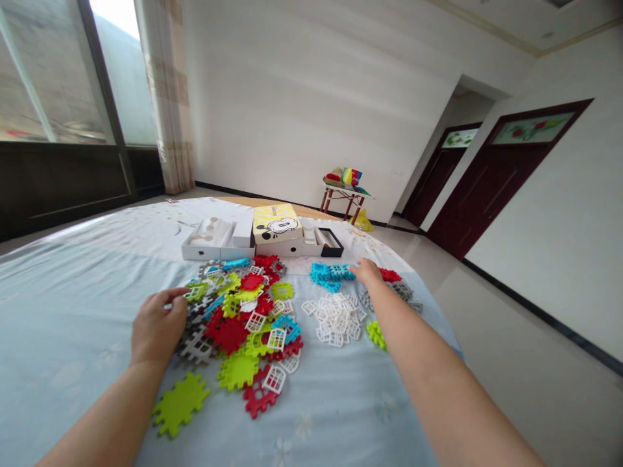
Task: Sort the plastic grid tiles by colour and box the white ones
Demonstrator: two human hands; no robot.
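Plastic interlocking tiles are lying scattered on a pale blue cloth (73,311) at the centre of the frame: flat notched pieces in red, lime green, grey, white and blue. The mixed pile (243,318) is sitting left of centre. The left hand (154,327) is curling loosely at its left edge, fingertips touching the tiles; whether it is pinching one cannot be told. The right hand (367,272) is reaching further up, fingers lying flat against the blue stack (331,274), beside the white stack (335,318).
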